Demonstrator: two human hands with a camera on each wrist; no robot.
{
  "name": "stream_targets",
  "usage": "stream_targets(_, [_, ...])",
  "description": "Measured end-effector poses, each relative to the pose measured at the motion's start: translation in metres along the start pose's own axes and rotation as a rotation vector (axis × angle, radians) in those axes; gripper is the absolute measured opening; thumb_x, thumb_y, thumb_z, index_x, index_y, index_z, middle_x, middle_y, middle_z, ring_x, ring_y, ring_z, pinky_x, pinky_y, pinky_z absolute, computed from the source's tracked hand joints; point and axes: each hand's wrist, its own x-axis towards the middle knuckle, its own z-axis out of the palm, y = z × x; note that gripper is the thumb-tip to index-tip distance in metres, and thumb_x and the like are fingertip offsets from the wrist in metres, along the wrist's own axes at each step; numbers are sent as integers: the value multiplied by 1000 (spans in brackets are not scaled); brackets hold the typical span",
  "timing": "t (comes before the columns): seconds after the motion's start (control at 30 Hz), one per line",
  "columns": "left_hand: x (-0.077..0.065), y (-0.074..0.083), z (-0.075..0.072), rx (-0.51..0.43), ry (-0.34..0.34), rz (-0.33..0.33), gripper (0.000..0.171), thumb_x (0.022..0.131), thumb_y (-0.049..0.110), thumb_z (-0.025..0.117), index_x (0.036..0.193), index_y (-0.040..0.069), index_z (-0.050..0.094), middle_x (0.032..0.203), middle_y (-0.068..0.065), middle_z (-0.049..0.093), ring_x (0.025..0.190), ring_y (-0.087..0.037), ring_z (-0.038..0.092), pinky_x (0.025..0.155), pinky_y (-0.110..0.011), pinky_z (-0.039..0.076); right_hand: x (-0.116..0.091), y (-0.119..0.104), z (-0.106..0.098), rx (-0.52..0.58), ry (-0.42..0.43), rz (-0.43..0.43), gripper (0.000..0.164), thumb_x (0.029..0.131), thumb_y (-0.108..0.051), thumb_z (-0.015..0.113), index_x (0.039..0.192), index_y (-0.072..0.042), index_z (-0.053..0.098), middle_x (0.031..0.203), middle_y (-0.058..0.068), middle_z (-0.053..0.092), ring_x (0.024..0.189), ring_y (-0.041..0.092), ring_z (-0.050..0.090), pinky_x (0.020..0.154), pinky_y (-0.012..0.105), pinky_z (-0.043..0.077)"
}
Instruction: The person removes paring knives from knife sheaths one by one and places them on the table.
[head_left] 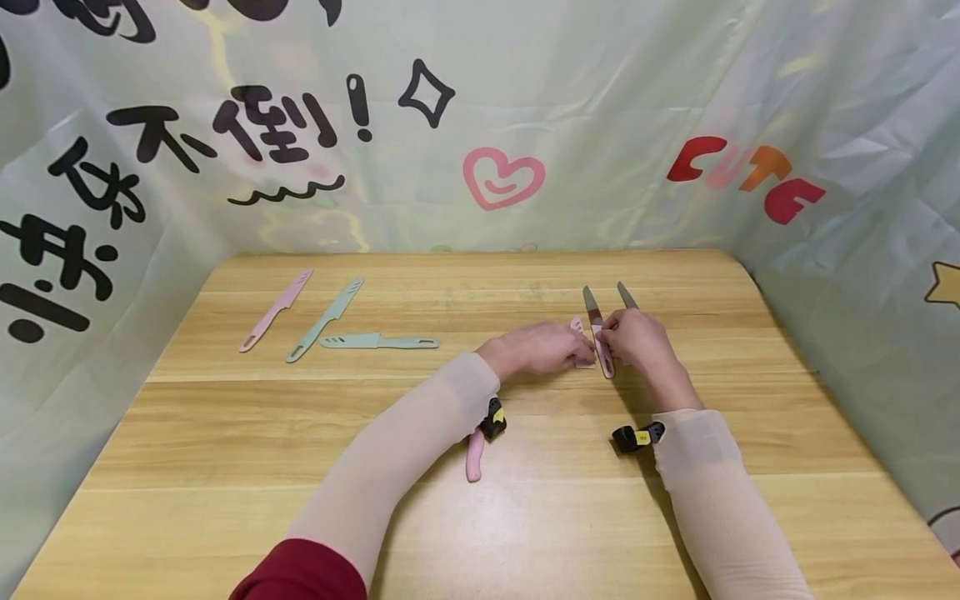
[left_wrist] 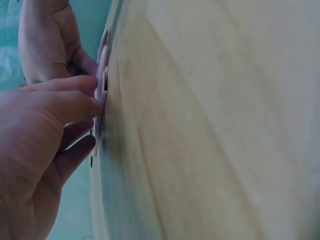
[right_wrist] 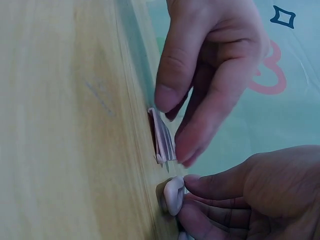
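My left hand (head_left: pixel 538 347) pinches a small pink knife sheath (right_wrist: pixel 162 135) with slots, low over the wooden table, thumb and fingertips at its sides. Just to the right, my right hand (head_left: pixel 639 340) holds a small knife (head_left: pixel 606 360) with a pink handle between thumb and fingers. Its bare grey blade points to the back of the table, beside the sheath. Behind the right hand, a second bare blade (head_left: pixel 626 293) sticks out; the hand covers the rest of it in the head view.
A pink sheathed knife (head_left: pixel 276 311) and two pale green ones, one slanted (head_left: pixel 326 320) and one lying crosswise (head_left: pixel 378 342), lie at the back left. Under my left forearm, a curved pink handle (head_left: pixel 474 458) shows. Printed curtains (head_left: pixel 600 125) surround the table (head_left: pixel 555 517).
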Motion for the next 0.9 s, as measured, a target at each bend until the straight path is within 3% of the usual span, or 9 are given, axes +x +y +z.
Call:
stream_targets(0.33, [-17,-4,-11,-2,77,-44,30,102,23,53,128,14,65,128,0,63,122,-13,54,109,-22,35,-1,0,0,10,10,3,24,99,-23,59,101,-1,69,76,6,67,69,24,59,64,37,46])
stream_targets(0.47, [-29,-6,-19,8,91,-68,32,102,21,52,131,14,63,134,-1,60,130,-16,48,113,-24,30,-4,-3,0,-19,77,-11,30,99,-27,58,109,0,65,88,12,68,74,28,60,62,38,46])
stream_targets(0.57, [-38,-7,-24,6,102,-90,33,102,23,53,132,15,62,136,-1,58,132,-17,46,115,-26,28,-7,-9,-1,-48,159,-79,31,100,-28,56,116,-2,62,103,17,67,85,33,62,68,45,50])
stream_targets(0.63, [-44,-7,-27,-7,105,-112,33,102,24,54,133,16,62,138,-1,57,133,-17,45,116,-27,27,-8,-14,-2,-65,196,-142,31,100,-28,57,118,-2,60,111,20,65,102,39,61,80,54,51])
stream_targets(0.73, [-54,-8,-31,-26,110,-137,33,101,25,55,133,16,61,138,0,56,134,-18,44,116,-29,27,-10,-19,-2,-112,238,-246,31,99,-26,59,120,-3,61,116,20,61,110,40,57,90,57,48])
stream_targets(0.8, [-60,-10,-32,-32,112,-142,33,101,25,56,132,16,62,137,0,57,134,-18,44,115,-29,28,-10,-20,-1,-139,251,-308,34,99,-27,61,123,-2,61,116,19,60,110,38,57,91,56,48])
stream_targets(0.9, [-69,-12,-31,-29,108,-139,31,101,24,57,130,15,63,134,0,60,131,-18,47,114,-30,31,-12,-23,1,-160,258,-389,36,99,-28,61,125,-3,60,112,17,61,97,32,59,83,51,51])
